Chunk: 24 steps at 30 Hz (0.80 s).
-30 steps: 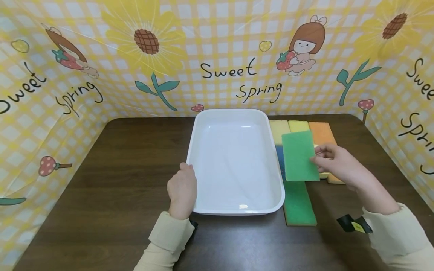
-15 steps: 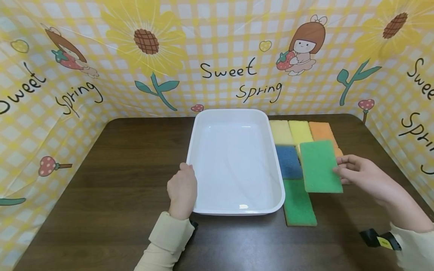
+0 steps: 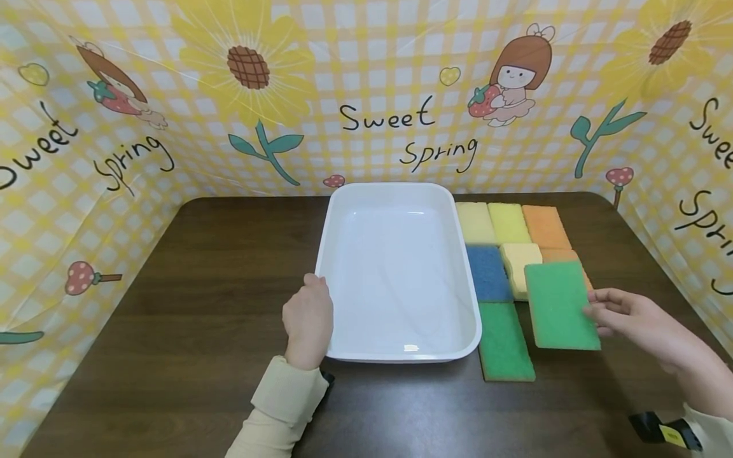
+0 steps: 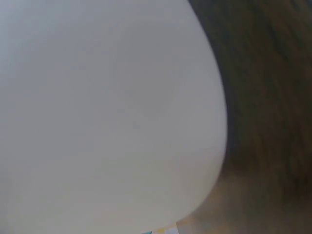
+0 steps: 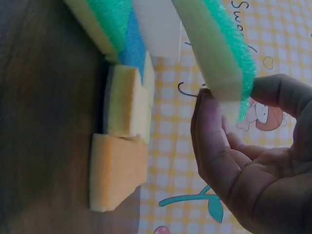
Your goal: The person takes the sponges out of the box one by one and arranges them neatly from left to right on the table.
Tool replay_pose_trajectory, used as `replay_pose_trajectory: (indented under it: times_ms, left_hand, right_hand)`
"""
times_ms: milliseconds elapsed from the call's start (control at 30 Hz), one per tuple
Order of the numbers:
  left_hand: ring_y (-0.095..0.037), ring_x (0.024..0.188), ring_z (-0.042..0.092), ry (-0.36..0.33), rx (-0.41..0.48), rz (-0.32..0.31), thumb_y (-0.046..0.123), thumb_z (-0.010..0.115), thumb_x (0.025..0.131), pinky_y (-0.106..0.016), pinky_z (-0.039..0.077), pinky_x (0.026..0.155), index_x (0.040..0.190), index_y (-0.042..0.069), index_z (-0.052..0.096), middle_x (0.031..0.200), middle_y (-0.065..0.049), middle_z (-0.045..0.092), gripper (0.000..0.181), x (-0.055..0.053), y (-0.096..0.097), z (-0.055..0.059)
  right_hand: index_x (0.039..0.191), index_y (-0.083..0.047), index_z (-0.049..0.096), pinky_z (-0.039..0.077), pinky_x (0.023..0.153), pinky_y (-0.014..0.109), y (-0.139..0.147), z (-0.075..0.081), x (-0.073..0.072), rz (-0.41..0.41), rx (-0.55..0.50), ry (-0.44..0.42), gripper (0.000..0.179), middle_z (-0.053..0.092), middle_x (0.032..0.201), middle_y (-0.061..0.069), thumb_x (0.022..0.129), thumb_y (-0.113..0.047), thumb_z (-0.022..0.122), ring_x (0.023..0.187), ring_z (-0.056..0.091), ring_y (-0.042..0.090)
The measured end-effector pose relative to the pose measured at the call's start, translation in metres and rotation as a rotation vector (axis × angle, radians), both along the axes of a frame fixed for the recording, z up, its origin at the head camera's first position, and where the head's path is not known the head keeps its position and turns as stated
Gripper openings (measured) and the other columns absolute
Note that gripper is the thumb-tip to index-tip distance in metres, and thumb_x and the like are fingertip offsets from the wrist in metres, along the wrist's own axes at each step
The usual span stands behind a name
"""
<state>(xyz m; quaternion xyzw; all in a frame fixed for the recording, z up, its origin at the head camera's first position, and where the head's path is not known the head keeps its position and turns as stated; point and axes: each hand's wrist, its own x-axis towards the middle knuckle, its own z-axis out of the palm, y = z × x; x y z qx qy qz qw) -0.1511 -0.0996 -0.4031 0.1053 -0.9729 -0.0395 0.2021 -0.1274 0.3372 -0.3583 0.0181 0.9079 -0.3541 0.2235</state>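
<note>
My right hand [image 3: 641, 324] pinches a green-topped sponge [image 3: 561, 305] by its right edge, green face up, over the right part of the table. In the right wrist view the thumb lies on the green side of the sponge [image 5: 219, 53] and the fingers on its pale foam side. My left hand [image 3: 308, 321] grips the left rim of a deep white rectangular tray [image 3: 474, 318]; its fingertips are hidden. The left wrist view shows mostly the blurred pale outside of the tray [image 4: 112, 107]. Nothing lies inside the tray.
Sponges lie in rows against the tray's right side: cream [image 3: 475, 222], yellow [image 3: 508, 222] and orange [image 3: 546, 227] at the back, blue [image 3: 488, 273], pale yellow [image 3: 520, 267] and orange [image 3: 558, 255] in the middle, green [image 3: 505, 343] in front. A checked cloth [image 3: 378, 76] walls the dark table [image 3: 229, 254].
My right hand has carried the green sponge right and toward me, away from the tray, uncovering the blue, pale yellow and part of the orange sponges. The left hand stays on the tray rim.
</note>
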Motion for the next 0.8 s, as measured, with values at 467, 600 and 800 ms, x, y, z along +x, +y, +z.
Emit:
replay_pose_trajectory:
  times_ms: [467,600,800]
  left_hand:
    - [-0.029,0.043,0.06,-0.036,0.017,0.002,0.016,0.05,0.098,-0.036,0.044,0.039,0.071,-0.002,0.051,0.047,-0.015,0.053,0.033,0.0,0.001,0.002]
    - [-0.029,0.044,0.06,-0.047,0.023,0.002,0.016,0.049,0.099,-0.037,0.045,0.039,0.071,-0.002,0.051,0.047,-0.015,0.053,0.033,0.0,0.0,0.003]
    - [-0.03,0.045,0.06,-0.072,0.028,0.004,0.017,0.048,0.099,-0.037,0.045,0.04,0.073,-0.002,0.051,0.048,-0.015,0.053,0.033,-0.001,0.0,0.003]
  right_hand:
    - [0.137,0.021,0.026,0.052,0.079,0.029,0.014,-0.023,0.01,0.027,-0.065,-0.06,0.06,0.041,0.136,0.039,0.102,-0.026,0.04,0.089,0.057,-0.008]
    - [0.135,0.023,0.026,0.054,0.081,0.031,0.016,-0.029,0.011,0.028,-0.106,-0.092,0.059,0.046,0.131,0.038,0.102,-0.024,0.04,0.097,0.063,0.006]
    - [0.133,0.025,0.025,0.055,0.083,0.034,0.019,-0.04,0.011,0.044,-0.168,-0.139,0.058,0.051,0.127,0.037,0.102,-0.021,0.039,0.107,0.064,0.026]
